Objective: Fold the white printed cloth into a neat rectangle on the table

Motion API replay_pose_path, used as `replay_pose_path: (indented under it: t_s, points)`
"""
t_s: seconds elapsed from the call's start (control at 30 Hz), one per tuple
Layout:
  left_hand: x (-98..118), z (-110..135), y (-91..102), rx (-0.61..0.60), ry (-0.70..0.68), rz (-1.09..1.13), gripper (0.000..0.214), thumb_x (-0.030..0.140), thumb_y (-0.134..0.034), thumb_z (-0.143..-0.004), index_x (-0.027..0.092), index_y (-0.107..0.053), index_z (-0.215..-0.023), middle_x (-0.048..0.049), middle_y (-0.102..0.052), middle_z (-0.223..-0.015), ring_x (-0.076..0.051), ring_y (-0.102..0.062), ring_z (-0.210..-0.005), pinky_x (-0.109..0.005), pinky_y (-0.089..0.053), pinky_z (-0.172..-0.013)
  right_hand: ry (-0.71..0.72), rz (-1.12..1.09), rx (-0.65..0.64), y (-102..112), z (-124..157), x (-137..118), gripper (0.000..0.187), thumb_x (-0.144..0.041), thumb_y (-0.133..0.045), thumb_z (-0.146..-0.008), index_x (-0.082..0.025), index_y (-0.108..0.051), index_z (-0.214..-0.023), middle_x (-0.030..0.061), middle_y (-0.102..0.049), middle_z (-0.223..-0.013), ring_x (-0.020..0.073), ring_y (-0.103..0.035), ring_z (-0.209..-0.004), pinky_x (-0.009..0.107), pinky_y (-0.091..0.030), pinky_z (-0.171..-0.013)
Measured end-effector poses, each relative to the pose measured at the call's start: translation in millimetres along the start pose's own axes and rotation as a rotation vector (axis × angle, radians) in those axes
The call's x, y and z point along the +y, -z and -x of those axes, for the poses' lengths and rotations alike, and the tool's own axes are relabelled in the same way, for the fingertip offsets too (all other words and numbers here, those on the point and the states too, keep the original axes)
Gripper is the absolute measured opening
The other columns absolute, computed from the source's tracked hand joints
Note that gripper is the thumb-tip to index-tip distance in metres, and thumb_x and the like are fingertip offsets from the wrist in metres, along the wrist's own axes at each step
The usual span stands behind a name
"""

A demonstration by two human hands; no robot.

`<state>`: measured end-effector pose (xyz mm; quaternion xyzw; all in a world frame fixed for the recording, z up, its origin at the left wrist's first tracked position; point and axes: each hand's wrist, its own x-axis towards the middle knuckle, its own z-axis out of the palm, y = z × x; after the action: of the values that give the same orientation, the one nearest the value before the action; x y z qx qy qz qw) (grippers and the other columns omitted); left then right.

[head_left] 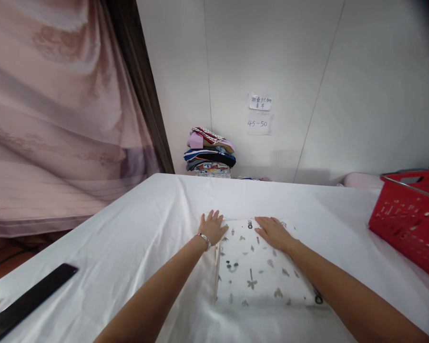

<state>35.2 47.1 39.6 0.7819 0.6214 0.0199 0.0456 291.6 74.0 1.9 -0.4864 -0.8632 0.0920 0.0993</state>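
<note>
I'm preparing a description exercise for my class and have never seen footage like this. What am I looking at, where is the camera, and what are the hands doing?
There is no machine: one camera worn on a person's head looks forward and down, so both bare arms reach in from below. The left hand and the right hand lie open and flat at the far edge of a folded white printed cloth; nothing is gripped. The cloth rests on a white-sheeted table. A red basket stands at the right, a long dark object lies at the near left, and a stack of folded clothes sits by the wall.
</note>
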Motion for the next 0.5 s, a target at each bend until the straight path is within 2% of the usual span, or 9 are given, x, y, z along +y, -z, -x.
replay_pose_path:
  t_s: [0.03,0.13,0.23,0.37,0.5]
  points:
    - [6,3,1.4,0.042,-0.019,-0.016,0.052,0.045,-0.037,-0.085,0.021,-0.04,-0.13,-0.0091,-0.029,-0.143,-0.027,-0.016,-0.134,-0.055,-0.012,-0.105,-0.004,-0.001,-0.002,0,0,-1,0.053,-0.047,-0.021,-0.09,-0.022,-0.037,-0.133,0.007,-0.042,-0.136,0.0207,-0.035,-0.124,0.042,-0.018,-0.104]
    - [31,8,-4.6,0.12,-0.189,-0.008,0.055,0.052,-0.034,-0.085,0.025,-0.037,-0.132,-0.0049,-0.027,-0.144,-0.024,-0.017,-0.134,-0.051,-0.01,-0.107,-0.021,0.001,-0.035,3,-1,-4,0.053,-0.048,-0.022,-0.09,-0.021,-0.037,-0.133,0.0071,-0.041,-0.137,0.0212,-0.033,-0.126,0.042,-0.018,-0.104]
    - [46,6,-21.6,0.075,-0.229,0.028,0.064,0.059,-0.028,-0.083,0.022,-0.032,-0.136,-0.0054,-0.024,-0.145,-0.024,-0.016,-0.134,-0.049,-0.009,-0.108,-0.048,0.018,-0.061,7,3,-1,0.057,-0.052,-0.023,-0.089,-0.022,-0.033,-0.136,0.0071,-0.034,-0.141,0.0227,-0.026,-0.13,0.044,-0.014,-0.105]
    - [41,-1,-40.8,0.021,-0.193,0.058,0.074,0.065,-0.02,-0.081,0.02,-0.025,-0.139,-0.0062,-0.02,-0.146,-0.025,-0.012,-0.135,-0.048,-0.006,-0.109,-0.168,0.079,-0.027,8,14,15,0.063,-0.057,-0.022,-0.087,-0.02,-0.031,-0.137,0.0083,-0.03,-0.143,0.0252,-0.02,-0.133,0.047,-0.011,-0.105]
    - [37,-2,-43.9,0.032,-0.199,0.063,0.076,0.066,-0.016,-0.081,0.019,-0.023,-0.14,-0.006,-0.019,-0.147,-0.025,-0.011,-0.135,-0.048,-0.005,-0.109,-0.206,0.071,-0.03,6,16,28,0.067,-0.06,-0.02,-0.086,-0.018,-0.033,-0.136,0.0071,-0.033,-0.142,0.0249,-0.022,-0.132,0.046,-0.014,-0.106]
